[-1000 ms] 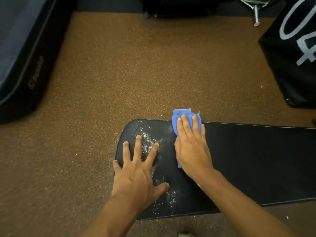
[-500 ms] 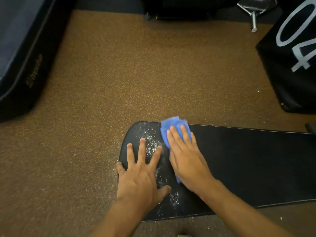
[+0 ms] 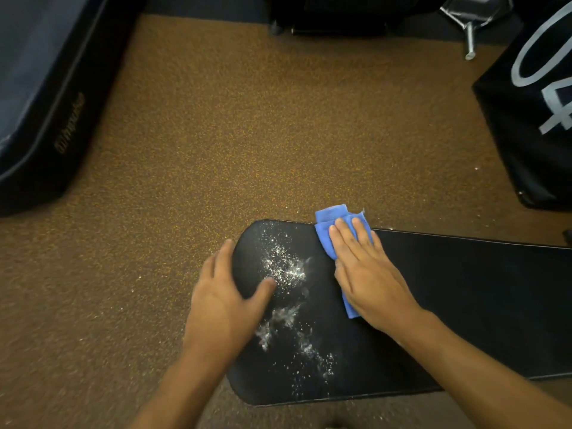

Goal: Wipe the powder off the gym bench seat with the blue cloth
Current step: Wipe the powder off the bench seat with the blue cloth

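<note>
Flat right hand (image 3: 368,274) presses blue cloth (image 3: 335,222) on bench seat (image 3: 464,305); left hand (image 3: 227,301) open, bracing end. Risk: my sweep flings powder (image 3: 283,267) onto carpet (image 3: 247,134).

The bench seat (image 3: 464,305) lay across the lower right of the frame, its rounded end near the lower centre. The powder (image 3: 286,267) lay scattered on that end, running from the seat's upper edge down toward its lower edge. The left hand (image 3: 226,301) sat at the rounded end, left of the powder, thumb on the seat. The right hand (image 3: 368,274) lay flat on the cloth (image 3: 331,218), right of the powder, the cloth overhanging the seat's upper edge. The floor (image 3: 247,134) filled the middle. A padded mat (image 3: 40,88) occupied the upper left, a numbered box (image 3: 532,119) the upper right, a metal leg (image 3: 470,35) the top edge.
</note>
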